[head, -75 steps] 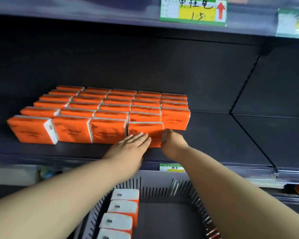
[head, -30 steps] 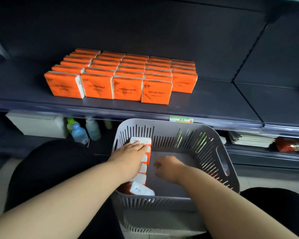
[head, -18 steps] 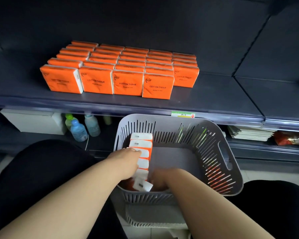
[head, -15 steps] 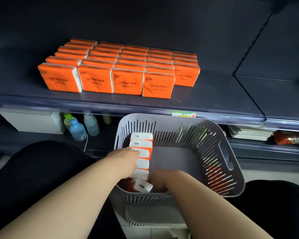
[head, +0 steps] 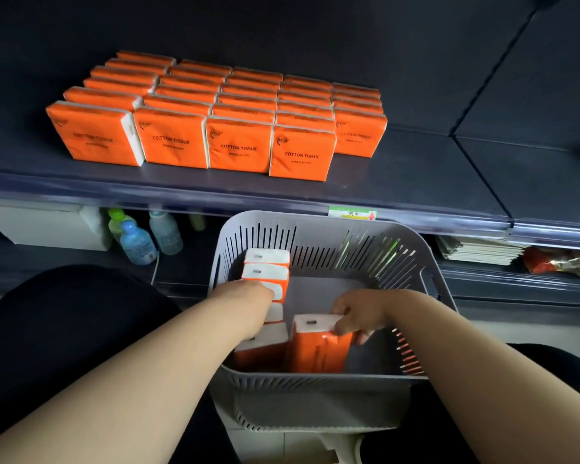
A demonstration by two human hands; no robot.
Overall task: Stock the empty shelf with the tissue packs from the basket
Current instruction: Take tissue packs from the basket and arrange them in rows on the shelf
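Head view: the right hand is down in the basket, its fingers curled over the white top end of one pack and the thumb on the near side, so it grips that pack. The pack stands on end near the basket's front wall, long axis upright, its orange face toward the person. It sits just right of the row of packs that runs along the basket's left wall.

The left hand lies on the middle of that row, knuckles up. Its fingertips go down among the packs and are hidden, so I cannot tell whether it grips one or only rests there.

The shelf lies above and beyond the basket. A block of orange packs fills its left part, standing on edge with faces forward. The block's rightmost column stops one pack short of the front line, leaving a bare place beside the front right pack.

That place is up and ahead of the right hand, which is the nearer one. The lift likely needs the pack kept upright and its face turned forward.
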